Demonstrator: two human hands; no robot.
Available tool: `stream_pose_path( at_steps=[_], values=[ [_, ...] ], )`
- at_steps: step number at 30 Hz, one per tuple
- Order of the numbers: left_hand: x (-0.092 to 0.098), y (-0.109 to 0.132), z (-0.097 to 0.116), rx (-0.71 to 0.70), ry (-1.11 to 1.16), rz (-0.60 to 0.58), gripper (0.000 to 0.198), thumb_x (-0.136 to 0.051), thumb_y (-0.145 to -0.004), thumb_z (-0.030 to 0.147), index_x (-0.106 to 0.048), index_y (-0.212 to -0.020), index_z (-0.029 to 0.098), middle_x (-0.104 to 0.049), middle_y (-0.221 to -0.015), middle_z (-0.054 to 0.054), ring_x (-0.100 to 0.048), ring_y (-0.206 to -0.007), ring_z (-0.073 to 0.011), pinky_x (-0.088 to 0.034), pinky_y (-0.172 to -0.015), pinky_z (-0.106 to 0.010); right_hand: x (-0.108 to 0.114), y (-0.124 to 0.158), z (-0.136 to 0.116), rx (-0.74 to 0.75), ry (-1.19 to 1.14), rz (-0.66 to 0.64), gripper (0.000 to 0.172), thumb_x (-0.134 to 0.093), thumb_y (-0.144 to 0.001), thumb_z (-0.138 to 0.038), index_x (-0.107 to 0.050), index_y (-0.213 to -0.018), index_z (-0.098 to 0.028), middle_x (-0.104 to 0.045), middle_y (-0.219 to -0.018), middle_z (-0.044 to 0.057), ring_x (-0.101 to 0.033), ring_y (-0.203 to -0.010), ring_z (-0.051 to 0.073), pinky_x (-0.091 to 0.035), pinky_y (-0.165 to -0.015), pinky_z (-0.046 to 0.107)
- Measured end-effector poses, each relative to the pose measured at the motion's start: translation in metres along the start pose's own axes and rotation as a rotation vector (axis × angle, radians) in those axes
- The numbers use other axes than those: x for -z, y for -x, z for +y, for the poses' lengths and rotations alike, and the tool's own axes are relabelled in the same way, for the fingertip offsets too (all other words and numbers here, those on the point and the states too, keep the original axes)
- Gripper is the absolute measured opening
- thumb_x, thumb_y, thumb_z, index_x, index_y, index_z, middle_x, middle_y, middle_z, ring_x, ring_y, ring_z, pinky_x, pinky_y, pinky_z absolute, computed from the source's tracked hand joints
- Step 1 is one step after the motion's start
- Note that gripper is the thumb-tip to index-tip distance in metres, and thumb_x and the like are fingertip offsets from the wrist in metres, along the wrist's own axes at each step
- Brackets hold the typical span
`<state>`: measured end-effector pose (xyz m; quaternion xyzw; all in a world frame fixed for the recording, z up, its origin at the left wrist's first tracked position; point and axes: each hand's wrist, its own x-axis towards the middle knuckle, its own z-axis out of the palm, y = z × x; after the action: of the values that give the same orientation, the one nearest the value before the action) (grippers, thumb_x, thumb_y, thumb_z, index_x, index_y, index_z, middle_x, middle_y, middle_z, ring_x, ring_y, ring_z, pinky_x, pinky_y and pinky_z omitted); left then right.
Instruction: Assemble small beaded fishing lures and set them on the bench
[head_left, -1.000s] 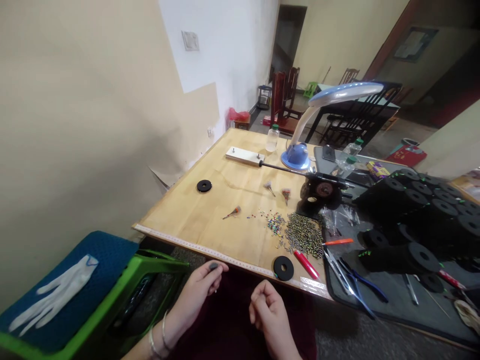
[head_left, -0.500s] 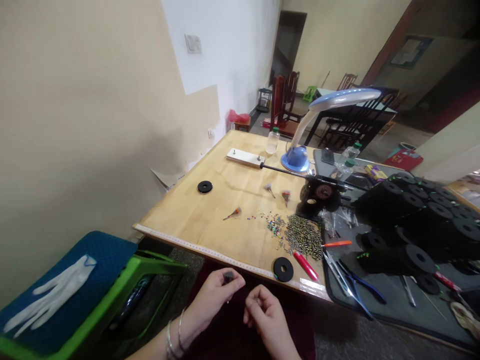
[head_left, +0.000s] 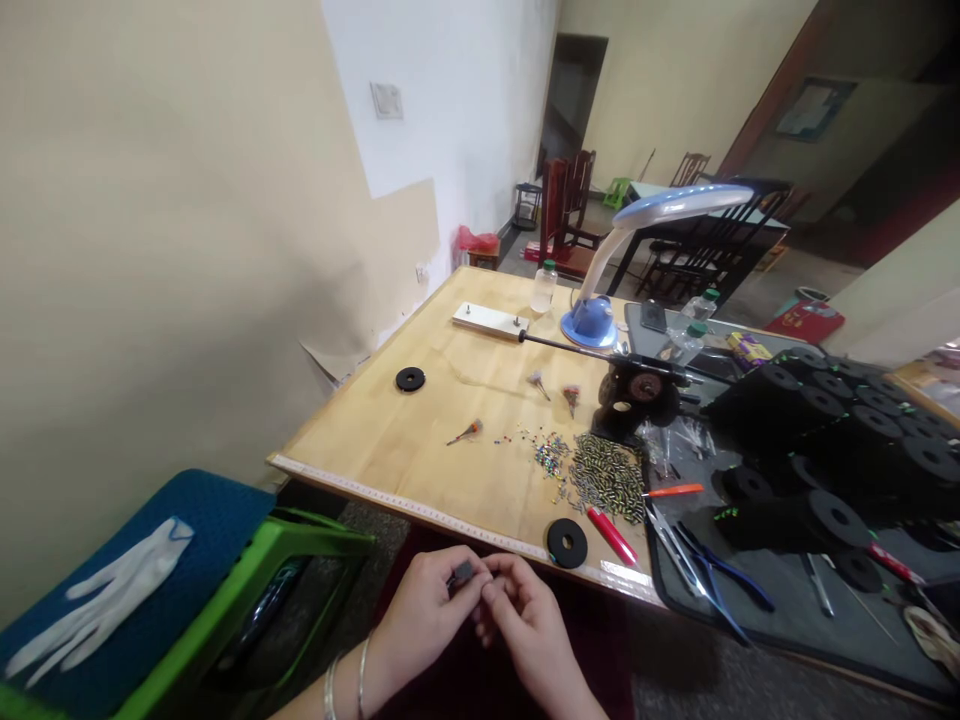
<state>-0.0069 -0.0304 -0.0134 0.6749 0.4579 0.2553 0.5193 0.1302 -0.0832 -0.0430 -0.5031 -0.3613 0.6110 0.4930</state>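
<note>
My left hand (head_left: pixel 427 610), with two bracelets at the wrist, is closed around a small dark grey bundle (head_left: pixel 461 573) whose top pokes out between thumb and forefinger. Beside it my right hand (head_left: pixel 529 615) is pinched, its fingertips meeting those of the left. What the right fingers grip, if anything, is too small to see. Both hands are just in front of the table edge. Nearest to them on the table lie a black foam ring (head_left: pixel 567 543) and a red tube (head_left: pixel 611 535).
Coloured beads (head_left: pixel 551 455) and a heap of small metal pieces (head_left: pixel 606 475) lie on the wooden table (head_left: pixel 375 440). Farther back stand a black winding device (head_left: pixel 641 385) and a blue lamp (head_left: pixel 590 322). Pliers (head_left: pixel 731 580) and black foam spools (head_left: pixel 817 520) are at right.
My right hand has moved left and up, and its fingertips now meet my left hand's. The grey bundle has shifted slightly right and down and shows more.
</note>
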Motion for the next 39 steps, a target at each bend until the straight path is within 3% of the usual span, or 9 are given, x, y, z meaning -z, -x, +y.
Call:
stream_pose_path(
  at_steps=[7,11,13,17,21,26,30,34,39],
  values=[
    [0.013,-0.006,-0.003,-0.072,-0.181,-0.003,0.022,-0.056,-0.084,0.028,-0.066,-0.067,0.018,-0.065,-0.06,-0.001,-0.057,-0.056,-0.0155,-0.04,-0.055,-0.022,0.005,0.0,0.006,-0.057,0.171,0.069,0.042,-0.064,-0.076,-0.057,-0.052,-0.069,-0.018,-0.059,-0.049,-0.002,-0.043,-0.036,0.007,-0.028,-0.037,0.017],
    [0.045,-0.027,-0.008,-0.2,-0.405,0.236,0.016,-0.056,-0.084,0.032,-0.067,-0.09,0.022,-0.072,-0.08,-0.005,-0.065,-0.071,-0.0214,-0.046,-0.066,-0.027,0.01,-0.001,0.008,-0.029,0.073,0.155,0.047,-0.063,-0.072,-0.063,-0.047,-0.067,-0.02,-0.05,-0.04,-0.006,-0.031,-0.033,0.004,-0.02,-0.037,0.017],
    [0.062,-0.042,-0.01,-0.187,-0.59,0.309,0.023,-0.051,-0.085,0.031,-0.064,-0.101,0.019,-0.072,-0.089,-0.01,-0.065,-0.079,-0.026,-0.047,-0.072,-0.033,0.014,-0.003,0.013,-0.047,0.014,0.176,0.051,-0.064,-0.068,-0.067,-0.045,-0.066,-0.02,-0.046,-0.037,-0.008,-0.027,-0.031,0.004,-0.017,-0.036,0.017],
    [0.084,-0.065,-0.015,-0.134,-0.867,0.281,0.028,-0.041,-0.084,0.018,-0.06,-0.105,0.015,-0.069,-0.096,-0.013,-0.064,-0.09,-0.0293,-0.049,-0.08,-0.041,0.02,-0.006,0.029,-0.04,-0.057,0.199,0.053,-0.065,-0.065,-0.07,-0.045,-0.068,-0.021,-0.043,-0.033,-0.01,-0.023,-0.028,0.004,-0.015,-0.034,0.016],
    [0.089,-0.075,-0.019,-0.186,-0.916,0.241,0.028,-0.05,-0.079,0.018,-0.06,-0.106,0.014,-0.067,-0.105,-0.014,-0.06,-0.1,-0.0294,-0.048,-0.089,-0.043,0.023,-0.006,0.034,0.022,-0.126,0.27,0.052,-0.065,-0.066,-0.069,-0.046,-0.066,-0.021,-0.038,-0.031,-0.012,-0.021,-0.028,0.004,-0.014,-0.034,0.016],
    [0.067,-0.08,-0.004,-0.386,-0.804,0.297,0.028,-0.059,-0.079,0.024,-0.059,-0.106,0.018,-0.066,-0.109,-0.012,-0.058,-0.104,-0.0301,-0.047,-0.09,-0.045,0.027,-0.005,0.033,0.042,-0.171,0.293,0.051,-0.067,-0.064,-0.068,-0.045,-0.064,-0.022,-0.033,-0.029,-0.013,-0.023,-0.026,0.004,-0.016,-0.033,0.016],
    [0.02,-0.091,0.014,-0.512,-0.649,0.038,0.008,-0.055,-0.086,0.02,-0.061,-0.091,0.02,-0.067,-0.092,-0.005,-0.062,-0.09,-0.0206,-0.05,-0.081,-0.032,0.031,-0.004,0.033,0.046,-0.173,0.274,0.051,-0.068,-0.063,-0.068,-0.045,-0.064,-0.022,-0.032,-0.029,-0.013,-0.024,-0.024,0.004,-0.017,-0.031,0.016],
    [-0.022,-0.116,0.019,-0.632,-0.776,-0.087,0.02,-0.045,-0.089,0.009,-0.063,-0.091,0.018,-0.065,-0.09,-0.005,-0.059,-0.083,-0.0178,-0.047,-0.072,-0.028,0.034,0.0,0.033,0.045,-0.168,0.301,0.052,-0.067,-0.063,-0.069,-0.047,-0.066,-0.021,-0.032,-0.03,-0.014,-0.023,-0.025,0.004,-0.018,-0.031,0.016],
    [-0.033,-0.149,0.021,-0.735,-0.876,-0.169,0.018,-0.05,-0.09,0.015,-0.065,-0.082,0.019,-0.061,-0.086,-0.006,-0.052,-0.082,-0.0207,-0.041,-0.071,-0.032,0.041,0.003,0.036,0.005,-0.151,0.261,0.055,-0.066,-0.059,-0.074,-0.046,-0.065,-0.022,-0.031,-0.029,-0.014,-0.022,-0.025,0.004,-0.018,-0.031,0.016]
  ],
)
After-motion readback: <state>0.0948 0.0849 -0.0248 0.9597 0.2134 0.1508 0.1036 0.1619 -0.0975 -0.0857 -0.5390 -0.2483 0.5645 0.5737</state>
